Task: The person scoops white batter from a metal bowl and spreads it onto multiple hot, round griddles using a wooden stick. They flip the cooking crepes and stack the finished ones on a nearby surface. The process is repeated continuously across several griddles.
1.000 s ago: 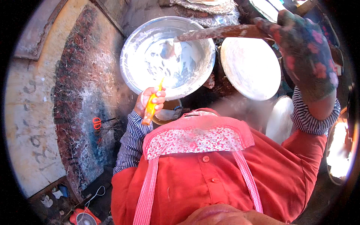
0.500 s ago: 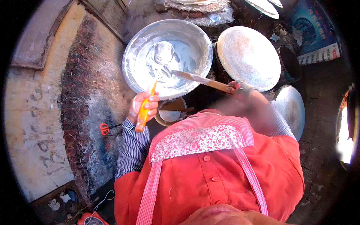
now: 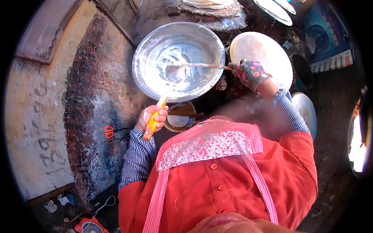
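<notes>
A large metal basin (image 3: 140, 75) in front of me holds thick white batter (image 3: 186, 50). My right hand (image 3: 250, 73), in a dark floral fingerless glove, grips the far end of a ladle (image 3: 206, 66). Its long wooden handle crosses the basin's right rim, and its rounded, batter-coated end lies in the batter. My left hand (image 3: 153, 117) is closed round the yellow-orange handle of a tool (image 3: 154, 121) with a narrow pale blade; its exact kind is unclear. The blade points up at the basin's near rim.
Right of the basin sits a round pale griddle plate (image 3: 260, 48), with another round plate (image 3: 304, 112) nearer me. A small bowl (image 3: 179, 121) stands below the basin. Orange-handled scissors (image 3: 108, 132) lie at left. Thin flat rounds (image 3: 210, 3) are stacked at the back; a red fan (image 3: 91, 226) is at lower left.
My right hand has moved up and away from my body, swinging the ladle's handle nearly level. The batter's surface has shifted. My left hand with the tool has moved slightly right and down.
</notes>
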